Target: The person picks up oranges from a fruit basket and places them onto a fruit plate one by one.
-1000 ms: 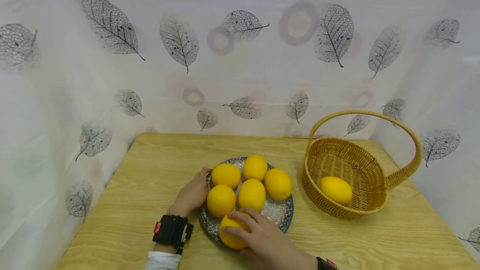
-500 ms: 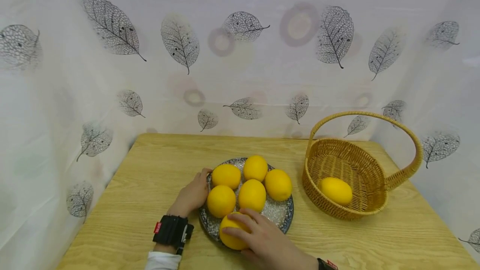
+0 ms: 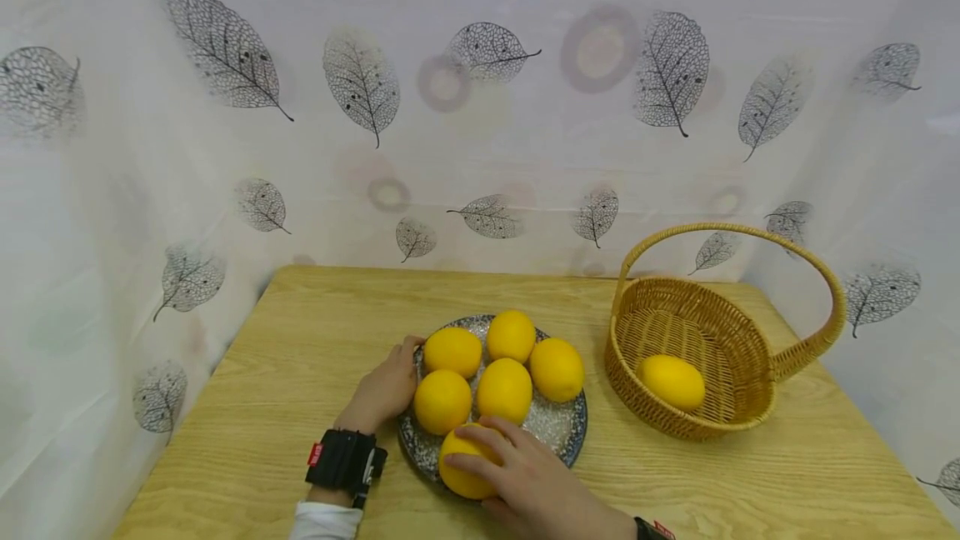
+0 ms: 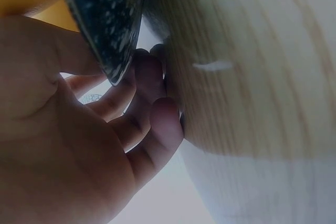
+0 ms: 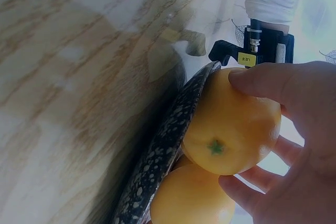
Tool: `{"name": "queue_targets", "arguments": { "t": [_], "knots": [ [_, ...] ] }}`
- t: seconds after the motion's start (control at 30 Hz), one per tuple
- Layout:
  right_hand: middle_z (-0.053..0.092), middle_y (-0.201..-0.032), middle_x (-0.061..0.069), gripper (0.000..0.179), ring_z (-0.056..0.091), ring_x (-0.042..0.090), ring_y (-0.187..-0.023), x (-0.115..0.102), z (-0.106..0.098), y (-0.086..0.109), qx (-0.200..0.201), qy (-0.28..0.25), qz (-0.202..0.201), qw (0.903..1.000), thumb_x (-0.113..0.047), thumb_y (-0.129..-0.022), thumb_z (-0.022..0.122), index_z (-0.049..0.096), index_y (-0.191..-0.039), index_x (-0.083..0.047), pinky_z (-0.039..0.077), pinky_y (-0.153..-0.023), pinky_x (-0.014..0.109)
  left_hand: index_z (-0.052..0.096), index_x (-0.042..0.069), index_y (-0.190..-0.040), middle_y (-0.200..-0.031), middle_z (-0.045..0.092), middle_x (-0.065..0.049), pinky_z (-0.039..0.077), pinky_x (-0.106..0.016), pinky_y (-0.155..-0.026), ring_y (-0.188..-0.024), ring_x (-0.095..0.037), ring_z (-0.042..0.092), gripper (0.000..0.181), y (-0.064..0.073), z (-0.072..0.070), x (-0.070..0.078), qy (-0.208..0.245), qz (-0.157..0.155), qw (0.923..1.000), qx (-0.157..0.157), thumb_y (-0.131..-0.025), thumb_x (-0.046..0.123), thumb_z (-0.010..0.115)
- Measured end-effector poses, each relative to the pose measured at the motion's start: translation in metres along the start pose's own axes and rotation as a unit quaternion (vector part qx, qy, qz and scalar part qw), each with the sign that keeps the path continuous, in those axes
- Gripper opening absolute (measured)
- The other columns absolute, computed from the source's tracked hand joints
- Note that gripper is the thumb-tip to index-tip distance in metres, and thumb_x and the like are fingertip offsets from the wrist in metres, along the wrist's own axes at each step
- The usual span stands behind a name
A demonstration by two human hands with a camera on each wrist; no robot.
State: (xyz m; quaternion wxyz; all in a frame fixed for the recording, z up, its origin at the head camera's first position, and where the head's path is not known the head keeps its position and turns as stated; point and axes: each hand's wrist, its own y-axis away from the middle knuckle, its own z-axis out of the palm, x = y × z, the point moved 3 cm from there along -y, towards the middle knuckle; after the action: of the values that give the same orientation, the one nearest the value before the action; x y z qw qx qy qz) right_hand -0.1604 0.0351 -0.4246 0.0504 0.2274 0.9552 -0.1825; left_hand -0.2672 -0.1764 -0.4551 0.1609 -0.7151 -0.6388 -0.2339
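Note:
A speckled dark-rimmed plate (image 3: 553, 430) holds several yellow oranges, set close together. My left hand (image 3: 384, 390) grips the plate's left rim, thumb on the upper side and fingers (image 4: 144, 103) curled beneath, close to the tabletop. At the plate's near edge my right hand (image 3: 543, 477) grips an orange (image 3: 459, 483), thumb on one side and fingers on the other. In the right wrist view this orange (image 5: 231, 124) shows a green star-shaped stem mark and overlaps the plate's rim. Another orange (image 5: 191, 198) lies right beside it.
To the right of the plate stands a wicker basket (image 3: 626, 386) with a tall arched handle (image 3: 720, 227). One yellow oval fruit (image 3: 672, 382) lies inside it. The wooden table (image 3: 300, 332) ends at a leaf-patterned curtain (image 3: 517, 148) behind and at both sides.

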Motion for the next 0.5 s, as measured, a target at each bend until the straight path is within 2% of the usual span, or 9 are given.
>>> {"name": "queue_targets", "arguments": {
  "t": [0.3,0.5],
  "knots": [
    [0.046,-0.146,0.005,0.078,0.043,0.023,-0.129,0.0002,-0.0002,-0.0003,0.000,-0.005,0.007,1.0000,-0.021,-0.073,0.081,0.044,-0.141,-0.026,0.053,-0.091,0.048,0.041,0.009,-0.140,-0.119,0.059,-0.021,0.054,-0.049,-0.074,-0.088,-0.028,0.062,0.039,-0.0014,0.0001,-0.0007,0.004,-0.010,0.9999,-0.002,-0.100,0.010,0.039],
    [0.047,-0.146,0.004,0.072,0.042,0.023,-0.132,-0.0010,0.0003,-0.0015,-0.005,-0.005,0.006,1.0000,-0.027,-0.077,0.079,0.045,-0.141,-0.026,0.052,-0.095,0.049,0.042,0.009,-0.139,-0.120,0.059,-0.022,0.054,-0.051,-0.076,-0.092,-0.029,0.063,0.039,-0.0008,-0.0008,-0.0010,0.007,-0.003,1.0000,0.002,-0.100,0.009,0.039]
  ]
}}
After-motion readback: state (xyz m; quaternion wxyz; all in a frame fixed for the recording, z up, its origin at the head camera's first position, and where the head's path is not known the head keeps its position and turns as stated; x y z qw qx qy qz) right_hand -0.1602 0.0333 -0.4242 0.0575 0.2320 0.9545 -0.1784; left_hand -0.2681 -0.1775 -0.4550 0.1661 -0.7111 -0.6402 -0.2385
